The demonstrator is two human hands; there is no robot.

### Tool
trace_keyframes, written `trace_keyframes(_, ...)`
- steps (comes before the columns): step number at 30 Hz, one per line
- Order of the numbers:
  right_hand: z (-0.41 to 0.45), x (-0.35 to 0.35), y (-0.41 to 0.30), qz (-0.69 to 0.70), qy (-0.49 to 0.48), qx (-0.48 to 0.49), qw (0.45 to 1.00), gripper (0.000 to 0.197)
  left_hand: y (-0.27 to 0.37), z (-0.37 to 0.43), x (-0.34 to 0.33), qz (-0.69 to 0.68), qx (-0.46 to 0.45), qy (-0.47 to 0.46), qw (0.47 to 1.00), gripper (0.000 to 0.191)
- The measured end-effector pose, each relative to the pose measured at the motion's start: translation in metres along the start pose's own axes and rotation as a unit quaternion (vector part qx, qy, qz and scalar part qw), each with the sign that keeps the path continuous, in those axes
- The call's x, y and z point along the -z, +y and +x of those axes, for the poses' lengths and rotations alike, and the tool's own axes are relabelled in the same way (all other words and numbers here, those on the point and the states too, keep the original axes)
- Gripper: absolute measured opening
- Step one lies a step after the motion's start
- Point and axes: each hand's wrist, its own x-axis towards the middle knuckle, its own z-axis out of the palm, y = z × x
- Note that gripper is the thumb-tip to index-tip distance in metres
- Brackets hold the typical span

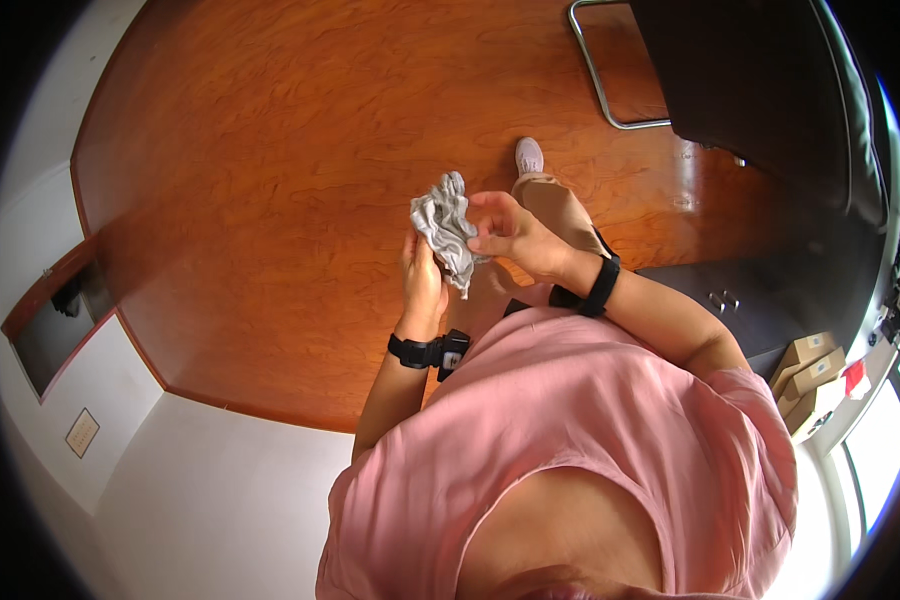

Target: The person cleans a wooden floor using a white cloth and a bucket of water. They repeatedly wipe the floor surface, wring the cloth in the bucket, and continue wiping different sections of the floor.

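Note:
A crumpled pale grey cloth (pixel 446 225), loosely bunched with soft folds, is in front of my body above the floor. My left hand (pixel 421 281) supports it from below and the left, its fingers partly hidden behind the fabric. At the cloth's right edge, my right hand (pixel 514 232) has its fingers curled and its thumb touching the fabric. Whether those fingers pinch the cloth is not clear. Each wrist wears a black strap, and the left one (pixel 427 352) carries a small device.
Reddish-brown wood-look flooring (pixel 285 187) spreads ahead and left. A dark piece of furniture with a chrome tube frame (pixel 604 97) stands at upper right. Near my right elbow is a black cabinet (pixel 690 296) with several cardboard boxes (pixel 810 371). White walls (pixel 217 465) and a doorway (pixel 60 322) are left.

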Motion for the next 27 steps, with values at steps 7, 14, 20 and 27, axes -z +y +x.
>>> trace_keyframes(7, 0.024, 0.036, -0.020, -0.146, -0.025, -0.052, 0.988, 0.026, 0.030, 0.056, -0.026, -0.137, 0.098, 0.015, 0.986, 0.041)
trace_keyframes(14, 0.060, 0.049, -0.045, 0.036, 0.012, -0.187, 0.982, 0.031, 0.048, 0.093, -0.017, 0.122, 0.079, -0.052, 0.988, 0.042)
trace_keyframes(20, 0.063, 0.072, -0.086, 0.004, 0.132, -0.061, 0.989, 0.024, 0.068, 0.148, -0.018, -0.046, 0.190, 0.042, 0.980, 0.040)
trace_keyframes(27, 0.074, 0.087, -0.143, 0.119, 0.281, 0.087, 0.948, 0.019, 0.113, 0.199, -0.012, -0.027, 0.238, -0.026, 0.971, 0.038)
